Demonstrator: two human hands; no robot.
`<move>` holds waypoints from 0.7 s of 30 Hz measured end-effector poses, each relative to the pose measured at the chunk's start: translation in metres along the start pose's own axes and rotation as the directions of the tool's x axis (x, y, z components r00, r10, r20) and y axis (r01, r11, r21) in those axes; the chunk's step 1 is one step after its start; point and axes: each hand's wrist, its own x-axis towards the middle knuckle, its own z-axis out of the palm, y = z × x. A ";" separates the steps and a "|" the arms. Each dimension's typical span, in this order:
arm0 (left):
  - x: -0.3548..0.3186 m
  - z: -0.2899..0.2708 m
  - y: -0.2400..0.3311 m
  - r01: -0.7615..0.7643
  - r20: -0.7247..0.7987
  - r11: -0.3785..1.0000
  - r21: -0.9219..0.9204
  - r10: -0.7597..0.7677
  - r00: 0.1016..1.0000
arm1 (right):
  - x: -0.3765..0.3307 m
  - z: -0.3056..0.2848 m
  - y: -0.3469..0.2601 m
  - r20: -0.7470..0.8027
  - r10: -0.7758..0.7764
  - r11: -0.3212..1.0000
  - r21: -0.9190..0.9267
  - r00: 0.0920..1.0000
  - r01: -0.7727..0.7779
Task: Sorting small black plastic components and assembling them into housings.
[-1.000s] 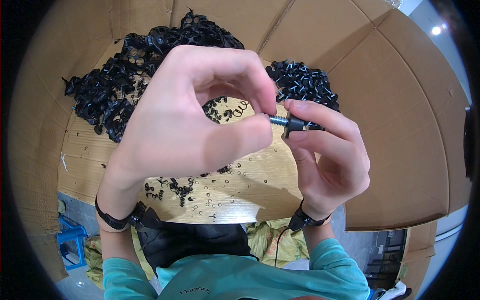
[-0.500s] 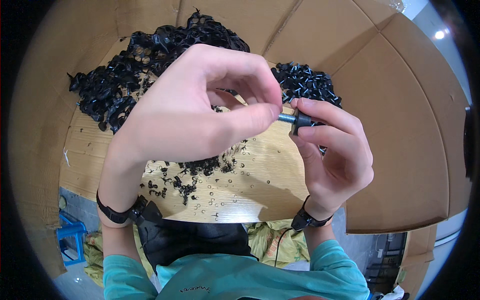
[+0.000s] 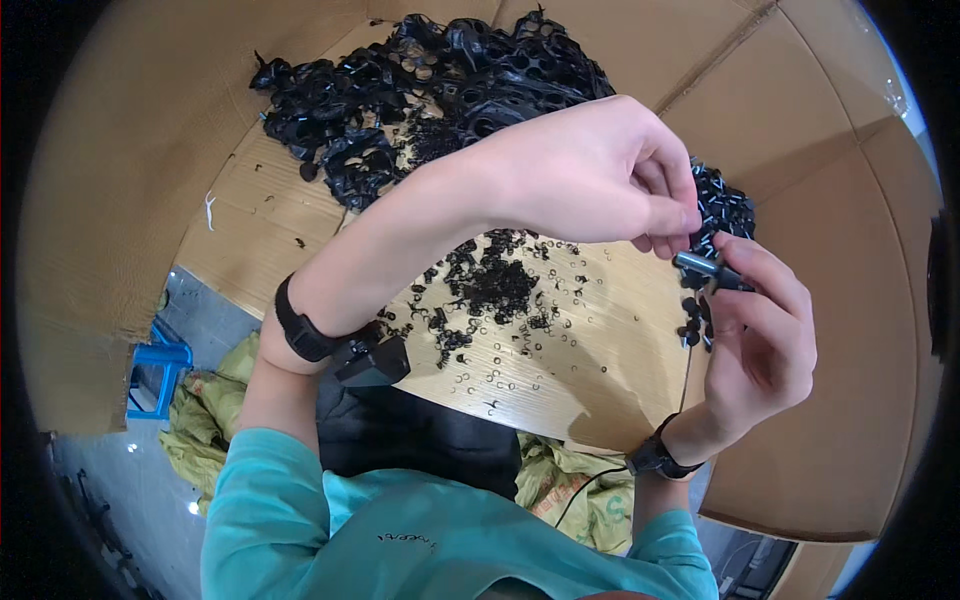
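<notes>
My right hand (image 3: 765, 335) grips a black-headed bolt (image 3: 697, 263) between thumb and fingers, its shiny shank pointing left toward my other hand. Just above that shank, my left hand (image 3: 590, 175) is closed, thumb pressed to the forefinger. Whether anything sits in that pinch is hidden. The left fingertips are apart from the bolt. Behind both hands lies a pile of similar black-headed bolts (image 3: 728, 205), partly covered by the fingers. Several black pieces (image 3: 690, 322) lie on the table beside my right hand.
Black perforated rubber scrap (image 3: 520, 75) is heaped at the far side of the wooden table (image 3: 560, 400). Small black rings and bits (image 3: 495, 285) are scattered mid-table. Cardboard walls (image 3: 830, 400) surround it. A blue stool (image 3: 158, 370) and yellow-green sacks (image 3: 215, 425) are on the floor.
My left fingertips have come off the bolt's shank. The bolt has tilted in my right hand. The whole view has turned, so both hands appear farther right.
</notes>
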 end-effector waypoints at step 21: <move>-0.018 -0.003 0.019 -0.152 -0.165 0.890 0.430 0.243 0.956 | -0.002 -0.007 0.019 0.013 0.312 0.768 0.584 0.950 -0.261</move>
